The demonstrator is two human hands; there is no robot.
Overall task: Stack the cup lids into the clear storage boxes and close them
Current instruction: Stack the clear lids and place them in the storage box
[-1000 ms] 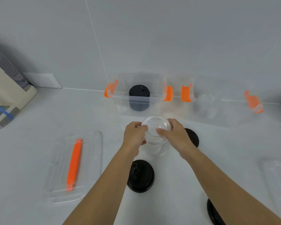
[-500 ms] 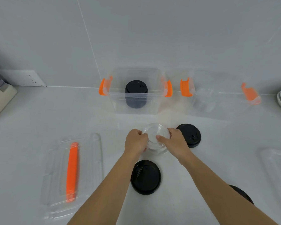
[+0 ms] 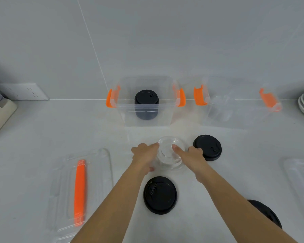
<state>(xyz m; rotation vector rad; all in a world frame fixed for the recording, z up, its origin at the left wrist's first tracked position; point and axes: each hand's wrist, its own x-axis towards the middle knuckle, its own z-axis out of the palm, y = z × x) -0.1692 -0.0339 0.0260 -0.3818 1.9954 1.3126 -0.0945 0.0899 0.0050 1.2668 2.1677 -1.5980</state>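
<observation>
Two bare forearms reach up from the near edge of the white counter [image 3: 33, 137]. Closest to the camera a black lid [image 3: 268, 214] peeks out from under the right forearm, and a second black lid [image 3: 159, 195] lies flat between the two arms. To the left lies a clear box cover [image 3: 102, 172] with an orange handle strip, and another clear cover [image 3: 295, 176] sits at the right edge. Farther on, the left hand [image 3: 144, 157] and right hand [image 3: 189, 157] cup a stack of clear lids [image 3: 170, 153] from either side, fingers curled against its rim, with the right forefinger laid on top. Just right of that hand rests a third black lid [image 3: 208, 147]. Against the wall stand two open clear boxes with orange latches: the left box [image 3: 146, 118] holds a stack of black lids [image 3: 146, 104], and the right box [image 3: 235, 116] holds clear lids, too faint to count.
</observation>
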